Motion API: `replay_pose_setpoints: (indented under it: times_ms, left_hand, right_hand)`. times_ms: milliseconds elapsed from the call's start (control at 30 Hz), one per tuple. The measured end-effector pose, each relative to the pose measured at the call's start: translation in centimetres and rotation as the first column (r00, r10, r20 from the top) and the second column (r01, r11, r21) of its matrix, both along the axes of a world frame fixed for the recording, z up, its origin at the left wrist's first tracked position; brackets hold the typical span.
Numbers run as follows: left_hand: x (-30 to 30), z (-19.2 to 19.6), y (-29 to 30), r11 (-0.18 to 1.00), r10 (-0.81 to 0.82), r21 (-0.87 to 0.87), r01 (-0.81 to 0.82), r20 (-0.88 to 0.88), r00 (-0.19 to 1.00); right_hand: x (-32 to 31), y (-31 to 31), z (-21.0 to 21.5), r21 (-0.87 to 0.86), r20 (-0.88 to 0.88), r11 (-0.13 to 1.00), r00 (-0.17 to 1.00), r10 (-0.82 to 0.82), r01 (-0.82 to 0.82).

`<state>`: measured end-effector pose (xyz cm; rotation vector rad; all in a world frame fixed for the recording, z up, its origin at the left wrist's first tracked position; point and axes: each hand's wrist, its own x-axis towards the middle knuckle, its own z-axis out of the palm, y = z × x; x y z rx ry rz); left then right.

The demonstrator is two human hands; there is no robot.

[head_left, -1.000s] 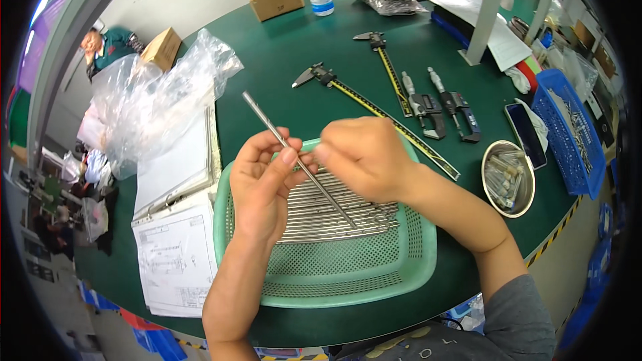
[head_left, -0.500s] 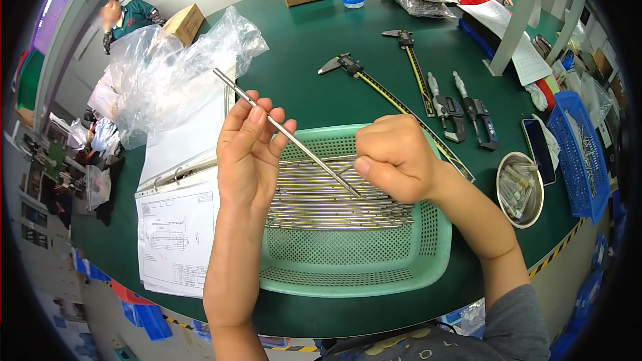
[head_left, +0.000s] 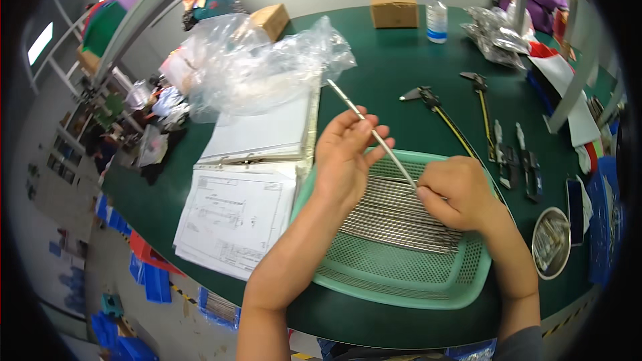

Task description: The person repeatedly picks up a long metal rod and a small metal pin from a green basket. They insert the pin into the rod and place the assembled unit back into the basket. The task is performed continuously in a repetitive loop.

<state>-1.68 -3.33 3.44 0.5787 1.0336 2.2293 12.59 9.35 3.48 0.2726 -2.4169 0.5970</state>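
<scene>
Basket, green, perforated [head_left: 401, 296], on the worktop [head_left: 381, 60]: contains a batch of rods [head_left: 394, 217]. Left hand [head_left: 344, 154]: pinching 1 metal rod [head_left: 344, 99], slanted above basket. Right hand [head_left: 458, 190]: curled closed by the rod's lower end; whether gripping anything, cannot tell. Calipers [head_left: 428, 98]: 2, beyond basket. Carton [head_left: 394, 8]: 1, brown, far edge.

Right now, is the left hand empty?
No, the left hand holds a thin metal rod aslant, its lower part over the green basket.
</scene>
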Motion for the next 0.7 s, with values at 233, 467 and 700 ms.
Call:
replay_pose_setpoints:
  times_ms: [233,467,700]
  left_hand:
    - [2.0,0.8,0.1,0.985,-0.17,-0.066,0.161,-0.169,0.971]
    - [3.0,-0.6,0.8,0.956,-0.287,-0.129,0.262,-0.249,0.925]
    - [3.0,-0.7,0.9,0.966,-0.248,-0.152,0.207,-0.34,0.907]
  right_hand:
    - [0.1,0.2,0.2,-0.138,-0.138,0.989,0.987,-0.08,0.061]
    - [-0.1,0.0,0.2,-0.143,-0.177,0.984,0.976,-0.128,0.103]
    - [0.0,0.0,0.2,-0.102,-0.174,0.987,0.975,-0.137,0.121]
